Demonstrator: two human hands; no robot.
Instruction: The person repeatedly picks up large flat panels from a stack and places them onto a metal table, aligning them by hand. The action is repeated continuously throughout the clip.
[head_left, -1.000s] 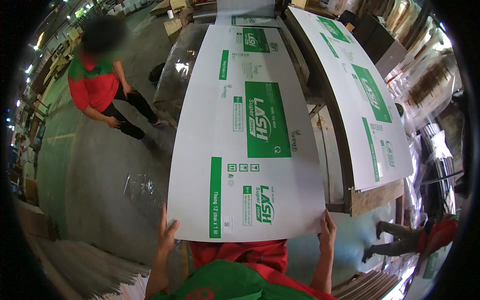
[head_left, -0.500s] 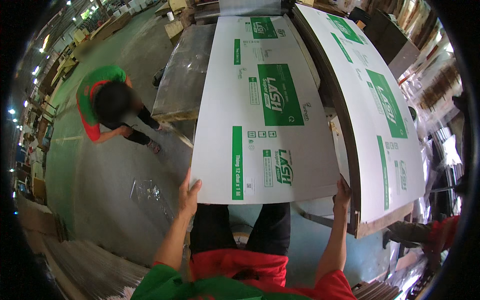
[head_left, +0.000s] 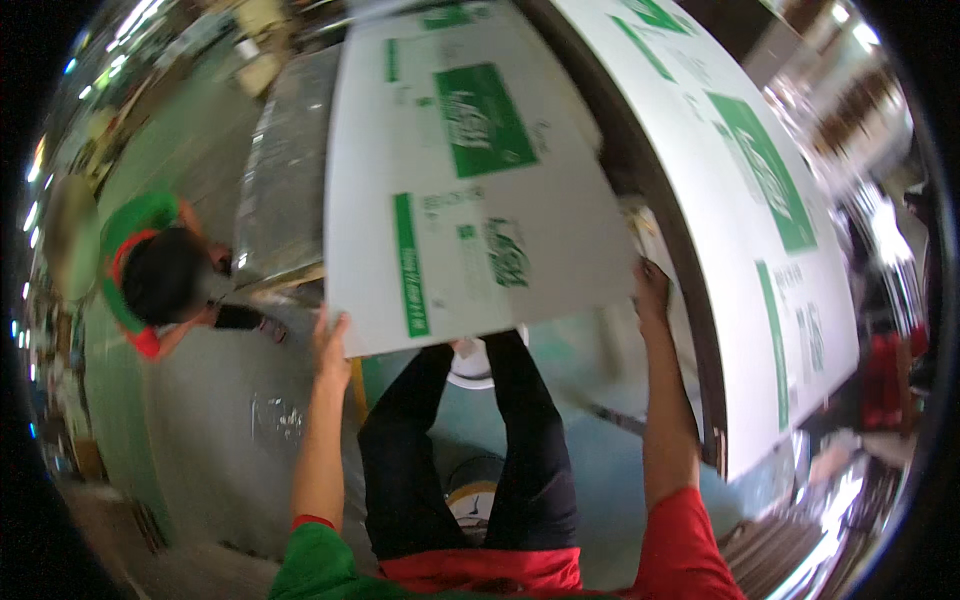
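I hold a large white cardboard sheet with green printed panels out in front of me, tilted away. My left hand grips its near left corner. My right hand grips its near right corner. The sheet's near edge hangs above my black-trousered legs. A stack of the same white and green sheets lies on a raised platform just right of my right hand.
Another person in a green and red top bends low at the left on the grey-green floor. A shiny plastic-wrapped pallet stands beyond the sheet's left edge. A white round object shows near my feet.
The sheet has swung left and lifted away from the stack as my view tipped down. The other person has bent lower and now appears nearer at the left.
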